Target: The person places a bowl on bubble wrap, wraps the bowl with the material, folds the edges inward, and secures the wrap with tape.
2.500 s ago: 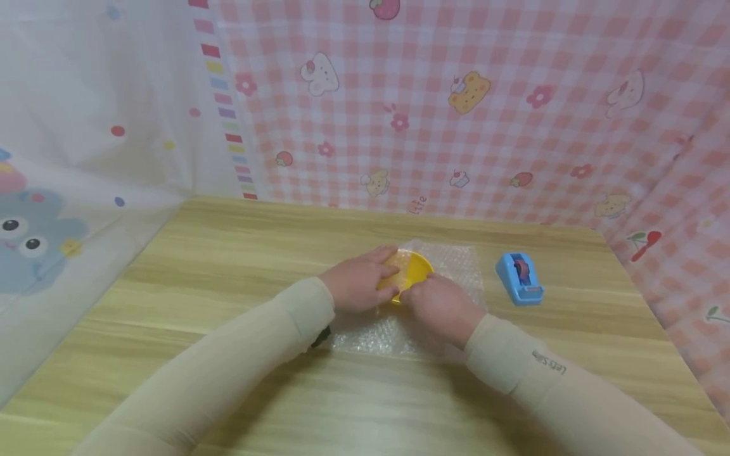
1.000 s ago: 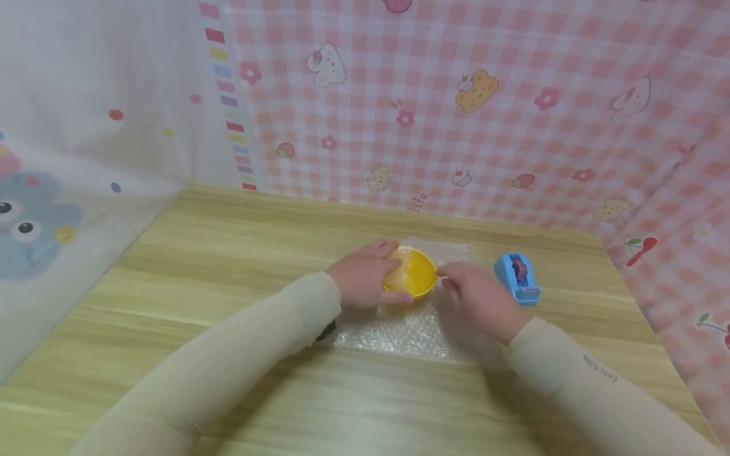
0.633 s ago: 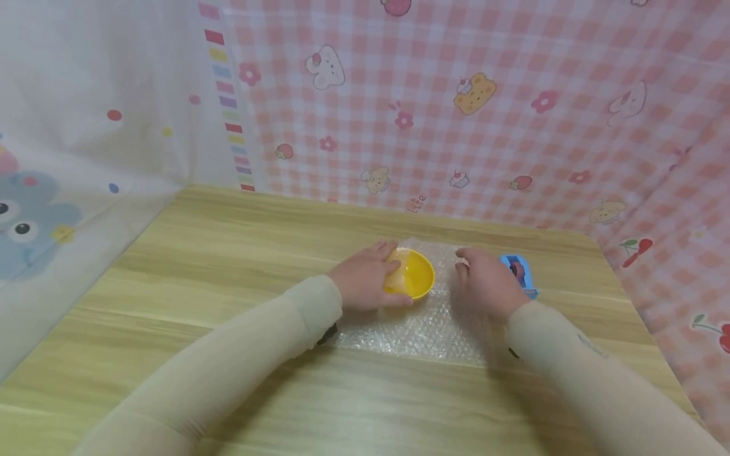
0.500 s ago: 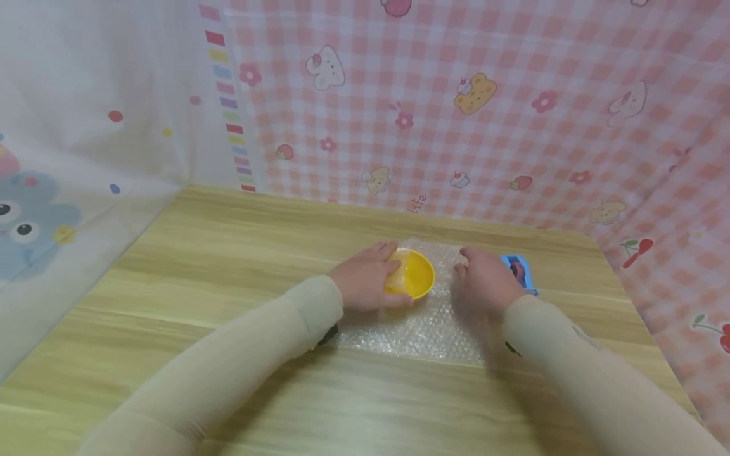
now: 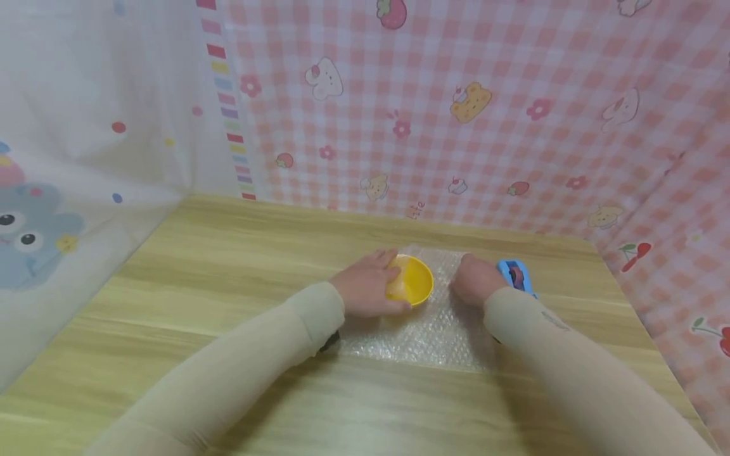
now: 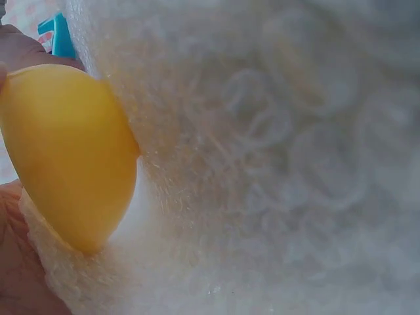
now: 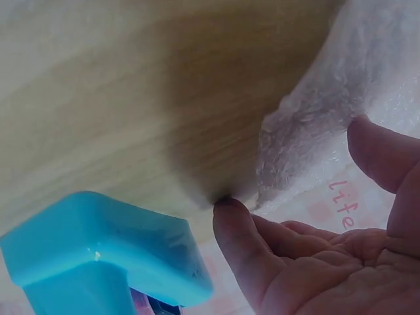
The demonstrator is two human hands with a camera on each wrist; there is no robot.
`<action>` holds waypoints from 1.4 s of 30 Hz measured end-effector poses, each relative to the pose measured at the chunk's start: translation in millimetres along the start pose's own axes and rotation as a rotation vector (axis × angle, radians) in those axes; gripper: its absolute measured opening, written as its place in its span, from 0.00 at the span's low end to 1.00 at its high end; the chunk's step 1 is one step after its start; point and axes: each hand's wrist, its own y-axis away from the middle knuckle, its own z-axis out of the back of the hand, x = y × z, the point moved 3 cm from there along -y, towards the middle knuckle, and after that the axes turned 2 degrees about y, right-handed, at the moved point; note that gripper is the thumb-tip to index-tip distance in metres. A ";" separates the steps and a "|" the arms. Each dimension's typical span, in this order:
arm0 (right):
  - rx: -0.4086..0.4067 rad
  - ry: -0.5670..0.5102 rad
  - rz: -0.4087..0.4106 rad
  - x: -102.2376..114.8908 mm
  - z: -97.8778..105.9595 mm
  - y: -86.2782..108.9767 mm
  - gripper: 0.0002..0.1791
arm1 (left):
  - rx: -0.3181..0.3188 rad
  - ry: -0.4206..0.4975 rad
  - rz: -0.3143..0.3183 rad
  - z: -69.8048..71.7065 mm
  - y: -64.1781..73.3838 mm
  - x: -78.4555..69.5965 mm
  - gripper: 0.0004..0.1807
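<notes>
A yellow bowl (image 5: 419,283) lies tipped on a sheet of clear bubble wrap (image 5: 422,339), part of which folds over the bowl's left side. My left hand (image 5: 367,286) grips the bowl through that fold, thumb at the near side and fingers at the far side. The left wrist view shows the bowl's smooth yellow surface (image 6: 72,151) with wrap close around it. My right hand (image 5: 478,280) is at the sheet's right edge. In the right wrist view its thumb and fingers (image 7: 239,236) stand apart about the wrap's edge (image 7: 282,144), one fingertip down at the table.
A blue tape dispenser (image 5: 513,272) stands right behind the right hand, partly hidden by it. The wooden table (image 5: 256,247) meets a pink checked cloth (image 5: 433,152) at the back and a white printed cloth (image 5: 114,164) at the left.
My right hand has left the bowl's rim and moved right to the wrap's right edge, now overlapping the tape dispenser. The left hand has stayed on the bowl.
</notes>
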 end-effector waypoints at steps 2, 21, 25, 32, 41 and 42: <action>-0.001 0.035 0.007 1.7 -0.6 -1.6 0.27 | 0.004 0.006 0.003 -0.4 0.3 -0.4 0.51; -0.008 0.037 -0.029 4.9 0.3 -6.8 0.27 | 0.019 0.009 0.020 2.3 1.4 -4.3 0.51; -0.006 0.027 -0.037 4.6 -0.1 -7.5 0.29 | 0.021 0.002 0.022 1.6 1.1 -4.3 0.51; -0.025 -0.004 -0.016 3.0 1.3 -7.5 0.32 | 0.022 0.001 0.018 -0.2 -0.1 -2.3 0.51; -0.020 -0.101 -0.051 -1.7 1.9 -11.2 0.51 | 0.026 0.001 0.013 1.2 0.8 -2.6 0.51; -0.020 -0.102 -0.056 -1.7 1.5 -11.7 0.53 | 0.025 0.000 0.014 1.2 0.9 -2.5 0.51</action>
